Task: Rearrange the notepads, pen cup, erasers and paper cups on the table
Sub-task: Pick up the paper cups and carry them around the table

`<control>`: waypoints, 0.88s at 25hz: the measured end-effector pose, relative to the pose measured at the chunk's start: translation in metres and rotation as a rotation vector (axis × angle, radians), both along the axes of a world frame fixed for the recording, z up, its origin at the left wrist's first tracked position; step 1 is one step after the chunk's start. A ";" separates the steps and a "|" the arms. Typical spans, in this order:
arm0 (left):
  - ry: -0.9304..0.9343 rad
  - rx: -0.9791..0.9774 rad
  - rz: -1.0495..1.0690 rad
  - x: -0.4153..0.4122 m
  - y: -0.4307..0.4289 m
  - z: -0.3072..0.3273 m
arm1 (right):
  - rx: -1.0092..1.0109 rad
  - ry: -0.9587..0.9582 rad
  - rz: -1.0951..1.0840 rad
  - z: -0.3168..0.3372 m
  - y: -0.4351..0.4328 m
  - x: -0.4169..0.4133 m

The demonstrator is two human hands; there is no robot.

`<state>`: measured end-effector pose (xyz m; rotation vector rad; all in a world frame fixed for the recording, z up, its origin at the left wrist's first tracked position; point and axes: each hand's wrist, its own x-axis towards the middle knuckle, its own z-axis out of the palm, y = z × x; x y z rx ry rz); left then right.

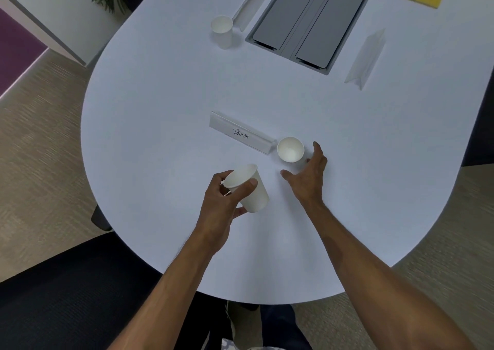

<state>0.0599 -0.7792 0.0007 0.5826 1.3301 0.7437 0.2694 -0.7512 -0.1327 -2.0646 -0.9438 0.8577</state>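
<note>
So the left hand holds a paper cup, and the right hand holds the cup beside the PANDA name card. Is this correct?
Not quite. In the head view the left hand holds a paper cup, but the right hand is open around the cup beside the PANDA name card, not holding it.

The table (160, 109) has a smooth, matt white top. The three paper cups, one held tilted (247, 189), one upright near the name card (290, 149) and one farther off (222, 30), are plain white paper, matt inside and out. The name card holder (242, 133) looks like clear glossy plastic over a white paper slip. The grey hatch (310, 20) set into the tabletop seems to be brushed metal, though blur makes that uncertain. The floor (40, 149) is rough woven carpet.
</note>
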 end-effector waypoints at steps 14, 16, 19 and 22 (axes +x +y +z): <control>-0.085 0.188 -0.288 -0.054 -0.114 0.076 | 0.181 0.454 0.186 0.192 -0.209 -0.089; -0.108 0.218 -0.363 -0.062 -0.140 0.089 | 0.157 0.391 0.295 0.213 -0.243 -0.104; -0.117 0.265 -0.448 -0.062 -0.173 0.103 | 0.178 0.268 0.289 0.230 -0.284 -0.117; -0.097 0.310 -0.545 -0.049 -0.204 0.111 | 0.221 0.211 0.198 0.241 -0.320 -0.115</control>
